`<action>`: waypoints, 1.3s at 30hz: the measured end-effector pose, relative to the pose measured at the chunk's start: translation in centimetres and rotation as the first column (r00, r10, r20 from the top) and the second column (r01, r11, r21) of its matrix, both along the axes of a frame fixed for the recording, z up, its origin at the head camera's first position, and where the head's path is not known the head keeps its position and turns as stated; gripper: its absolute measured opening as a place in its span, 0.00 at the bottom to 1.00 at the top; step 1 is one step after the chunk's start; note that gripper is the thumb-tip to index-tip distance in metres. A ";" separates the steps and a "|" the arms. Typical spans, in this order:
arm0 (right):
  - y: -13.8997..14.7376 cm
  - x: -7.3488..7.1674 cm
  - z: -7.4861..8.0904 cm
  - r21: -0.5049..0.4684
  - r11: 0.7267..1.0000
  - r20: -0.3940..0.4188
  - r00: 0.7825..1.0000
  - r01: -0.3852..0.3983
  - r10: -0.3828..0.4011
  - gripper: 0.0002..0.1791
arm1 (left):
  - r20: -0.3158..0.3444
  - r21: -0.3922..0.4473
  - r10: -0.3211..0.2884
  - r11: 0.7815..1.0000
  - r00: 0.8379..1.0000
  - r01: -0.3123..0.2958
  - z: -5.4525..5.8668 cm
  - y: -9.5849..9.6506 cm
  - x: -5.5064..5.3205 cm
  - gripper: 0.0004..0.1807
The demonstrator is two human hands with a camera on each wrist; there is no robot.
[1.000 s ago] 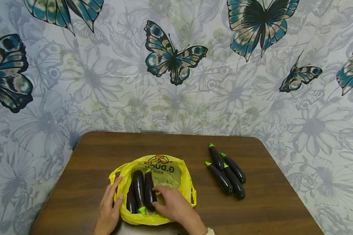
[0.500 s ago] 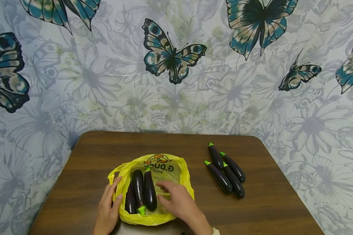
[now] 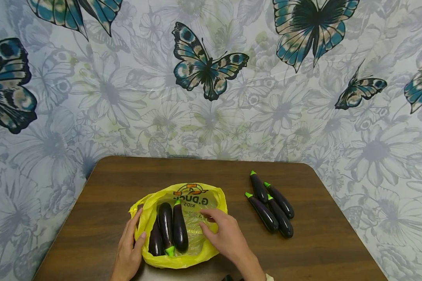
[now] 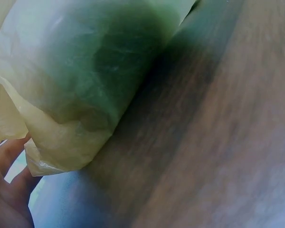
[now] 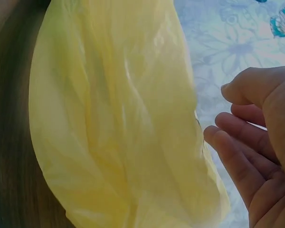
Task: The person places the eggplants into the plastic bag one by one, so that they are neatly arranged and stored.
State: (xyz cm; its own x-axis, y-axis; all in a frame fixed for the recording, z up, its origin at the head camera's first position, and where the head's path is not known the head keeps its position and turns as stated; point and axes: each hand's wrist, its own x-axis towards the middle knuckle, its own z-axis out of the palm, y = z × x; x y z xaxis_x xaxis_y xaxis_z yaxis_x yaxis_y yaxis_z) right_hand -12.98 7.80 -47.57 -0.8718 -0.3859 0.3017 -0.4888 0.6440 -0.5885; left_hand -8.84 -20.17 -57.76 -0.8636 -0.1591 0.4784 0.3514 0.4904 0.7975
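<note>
A yellow plastic bag (image 3: 183, 262) stands with its mouth wide open on the brown table. Three dark purple eggplants with green stem ends lie inside, among them a right one (image 3: 180, 228), a middle one (image 3: 165, 226) and a partly hidden left one (image 3: 156, 241). My left hand (image 3: 127, 248) rests against the bag's left side, fingers and thumb spread apart along it; the left wrist view shows the fingertips at a fold of the plastic. Above the bag's right rim hovers my right hand (image 3: 226, 236), its fingers loosely bent and parted from the thumb, holding nothing.
Several more eggplants (image 3: 263, 214) lie in a loose cluster on the table, right of the bag. The table (image 3: 323, 249) meets a wall (image 3: 211, 128) with butterfly and flower patterns. A small dark object (image 3: 227, 278) shows at the bottom edge, too cut off to name.
My right hand has drawn away from the right eggplant in the bag, moving right toward the rim. The left hand has stayed at the bag's side.
</note>
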 end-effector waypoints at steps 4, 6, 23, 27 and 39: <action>0.6 0.1 0.0 -0.039 0.999 -0.045 0.998 0.029 -0.031 0.16 | -0.005 -0.003 -0.004 1.000 1.000 0.004 0.0 0.0 0.0 0.36; 0.9 0.1 0.0 -0.062 0.997 -0.057 0.997 0.043 -0.046 0.16 | 0.001 0.003 0.000 1.000 1.000 0.000 0.1 0.0 0.0 0.36; 3.3 0.0 -1.0 -0.235 0.970 -0.178 0.978 0.063 -0.107 0.19 | 0.144 0.067 0.034 0.997 0.989 -0.044 0.5 0.3 0.3 0.33; 4.1 -0.1 -1.4 -0.267 0.959 -0.215 0.965 0.089 -0.150 0.18 | 0.143 0.083 0.029 0.996 0.989 -0.041 0.5 0.3 0.3 0.34; 6.4 -0.9 -2.9 -0.306 0.939 -0.324 0.910 0.157 -0.258 0.20 | 0.238 0.077 0.056 0.994 0.970 -0.077 0.6 0.2 0.4 0.35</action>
State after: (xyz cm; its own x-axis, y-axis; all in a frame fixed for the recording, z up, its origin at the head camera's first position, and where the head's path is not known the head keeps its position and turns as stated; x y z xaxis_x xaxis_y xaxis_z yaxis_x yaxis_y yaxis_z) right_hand -13.92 14.19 -50.47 -0.7383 -0.0683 0.6710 -0.5692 0.5969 -0.5655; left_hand -8.48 -20.01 -57.18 -0.9363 -0.2512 0.2454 0.1179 0.4334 0.8935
